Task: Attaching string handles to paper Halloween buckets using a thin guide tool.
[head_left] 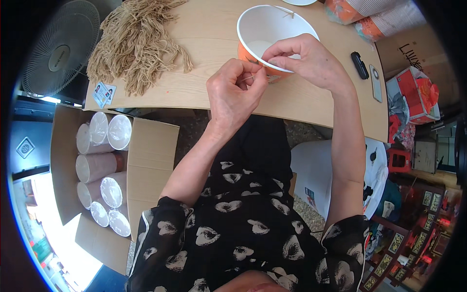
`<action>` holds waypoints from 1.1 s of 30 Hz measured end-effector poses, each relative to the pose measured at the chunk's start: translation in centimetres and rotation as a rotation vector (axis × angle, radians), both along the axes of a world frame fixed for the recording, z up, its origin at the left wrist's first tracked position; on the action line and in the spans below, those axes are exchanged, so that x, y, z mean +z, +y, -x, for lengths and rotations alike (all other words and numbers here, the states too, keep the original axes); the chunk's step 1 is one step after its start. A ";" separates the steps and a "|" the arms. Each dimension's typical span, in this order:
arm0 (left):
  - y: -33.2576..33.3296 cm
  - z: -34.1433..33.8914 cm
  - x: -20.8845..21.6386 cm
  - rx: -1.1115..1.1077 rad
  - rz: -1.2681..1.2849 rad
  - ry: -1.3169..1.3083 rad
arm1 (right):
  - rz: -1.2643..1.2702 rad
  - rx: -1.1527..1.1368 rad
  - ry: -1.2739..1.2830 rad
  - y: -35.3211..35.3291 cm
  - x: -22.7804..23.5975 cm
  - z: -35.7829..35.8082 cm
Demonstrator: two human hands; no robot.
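A large paper bucket [307, 30], white inside and orange outside, stands near the front edge of the table. My left hand [234, 92] is closed in a pinch at its near left side, with a thin pale string [248, 78] showing between the fingers. My right hand [314, 63] reaches over the near rim, thumb and forefinger pinched close to the left fingertips; what they grip is too small to make out. Another short string [283, 10] hangs over the bucket's far rim. Left of the bucket lies a big bundle of tan strings [141, 46].
Cards [102, 94] lie at the wooden table's [209, 29] left end, beside a fan [61, 53]. A black box cutter [359, 65] lies right. Wrapped bucket stacks [384, 22] stand back right. A carton [151, 170] of wrapped cups sits lower left, a white bag [311, 165] lower right.
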State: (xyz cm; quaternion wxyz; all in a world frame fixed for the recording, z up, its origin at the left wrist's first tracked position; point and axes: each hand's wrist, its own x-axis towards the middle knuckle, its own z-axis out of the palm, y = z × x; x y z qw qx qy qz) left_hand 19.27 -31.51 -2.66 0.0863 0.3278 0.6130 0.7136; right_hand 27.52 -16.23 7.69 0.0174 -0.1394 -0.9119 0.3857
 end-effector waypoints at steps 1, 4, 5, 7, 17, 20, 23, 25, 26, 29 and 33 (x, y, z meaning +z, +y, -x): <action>0.0 0.0 0.0 0.000 -0.001 0.001 | -0.001 0.000 0.001 0.1 0.0 0.0; -0.1 -0.1 0.1 -0.018 0.037 0.065 | 0.032 0.059 0.016 0.9 -0.2 0.2; -0.1 -0.1 0.1 -0.014 0.039 0.069 | 0.056 0.082 0.007 1.1 -0.2 0.3; 0.0 0.0 0.1 -0.010 0.040 0.072 | 0.080 0.107 -0.002 1.2 -0.2 0.5; -0.4 0.2 0.4 -0.036 0.024 0.061 | 0.037 0.168 0.050 2.0 -1.3 1.6; -0.6 0.4 0.3 -0.044 0.031 0.061 | 0.059 0.154 0.091 2.1 -1.6 1.7; -0.6 0.3 0.4 -0.053 0.032 0.045 | 0.061 0.135 0.101 2.4 -1.7 1.7; -0.5 0.3 0.4 -0.060 0.031 0.029 | 0.057 0.131 0.114 2.5 -1.6 1.7; -0.4 0.3 0.2 -0.052 0.015 0.044 | 0.055 0.119 0.096 2.5 -1.4 1.6; -0.4 0.6 0.0 -0.045 -0.001 0.074 | 0.054 0.121 0.033 2.1 0.2 1.1; -0.3 0.4 0.0 -0.057 -0.011 0.063 | 0.096 0.211 -0.035 2.3 0.3 0.9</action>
